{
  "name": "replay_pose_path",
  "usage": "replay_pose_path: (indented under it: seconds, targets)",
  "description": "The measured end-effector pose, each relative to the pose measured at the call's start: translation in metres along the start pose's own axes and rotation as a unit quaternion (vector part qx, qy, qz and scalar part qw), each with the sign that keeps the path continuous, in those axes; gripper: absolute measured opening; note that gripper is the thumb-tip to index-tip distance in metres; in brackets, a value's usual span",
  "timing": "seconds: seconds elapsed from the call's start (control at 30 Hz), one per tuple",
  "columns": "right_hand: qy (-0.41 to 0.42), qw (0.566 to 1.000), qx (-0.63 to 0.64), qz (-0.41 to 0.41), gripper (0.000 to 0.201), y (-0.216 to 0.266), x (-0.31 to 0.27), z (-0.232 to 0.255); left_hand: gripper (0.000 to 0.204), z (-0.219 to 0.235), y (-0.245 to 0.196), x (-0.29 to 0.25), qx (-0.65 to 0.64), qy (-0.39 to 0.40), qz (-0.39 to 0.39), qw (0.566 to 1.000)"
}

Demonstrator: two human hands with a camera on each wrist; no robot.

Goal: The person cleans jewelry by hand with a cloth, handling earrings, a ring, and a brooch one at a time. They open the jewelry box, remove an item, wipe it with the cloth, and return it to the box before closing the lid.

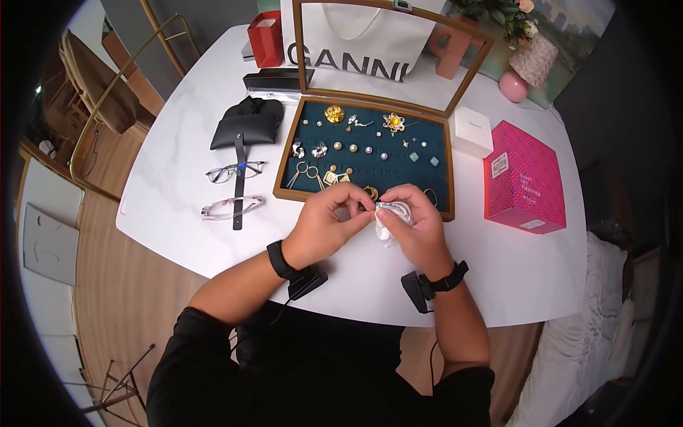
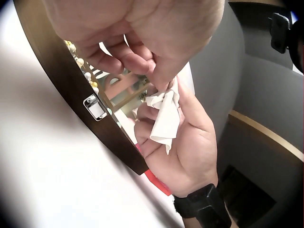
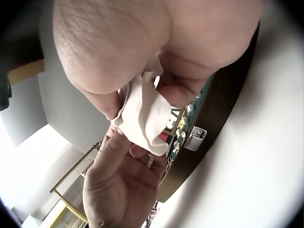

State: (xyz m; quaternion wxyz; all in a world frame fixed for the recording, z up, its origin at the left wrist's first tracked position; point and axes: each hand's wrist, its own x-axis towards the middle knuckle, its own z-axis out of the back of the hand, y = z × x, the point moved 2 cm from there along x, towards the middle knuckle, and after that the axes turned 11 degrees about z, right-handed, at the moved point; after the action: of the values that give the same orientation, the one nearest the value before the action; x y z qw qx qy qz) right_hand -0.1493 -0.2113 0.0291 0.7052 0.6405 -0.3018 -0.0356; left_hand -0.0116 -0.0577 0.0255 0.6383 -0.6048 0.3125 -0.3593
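A crumpled white cloth (image 1: 385, 230) sits in the right hand (image 1: 427, 238), its fingers and thumb gripping the folds. Thumb and fingertips of the left hand (image 1: 324, 226) pinch at the cloth's edge, on a small thing whose kind I cannot tell. In the left wrist view a loose flap of the cloth (image 2: 166, 124) hangs down across the right palm. Both hands are over the front edge of a wooden jewellery box (image 1: 287, 194). Its dark green lining bears pearl studs (image 1: 353, 148), gold flower pieces (image 1: 393, 122) and hoop earrings (image 1: 313, 173) in rows.
The box's glazed lid (image 1: 466, 67) stands raised before a white paper bag (image 1: 348, 43). Left lie a black case (image 1: 245, 128) and two pairs of glasses, dark-framed (image 1: 226, 173) and clear-framed (image 1: 231, 207). Right stand a small white box (image 1: 472, 134) and a pink box (image 1: 526, 181).
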Motion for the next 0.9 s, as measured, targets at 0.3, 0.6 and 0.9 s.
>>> replay_pose_path:
  seconds: [0.3,0.6,0.9]
  targets:
    - [0.023,0.998,-0.047,0.019,0.019,-0.005,0.001,0.000,0.014,-0.001,-0.011,-0.004,0.108,-0.044,-0.067,0.991]
    - [0.022,0.999,-0.037,0.013,0.022,-0.003,0.001,0.000,0.014,0.001,0.001,-0.003,0.053,-0.020,0.066,0.996]
    - [0.020,0.998,0.050,-0.042,0.024,0.000,0.001,0.006,0.012,-0.002,0.002,0.000,-0.043,0.013,0.031,0.999]
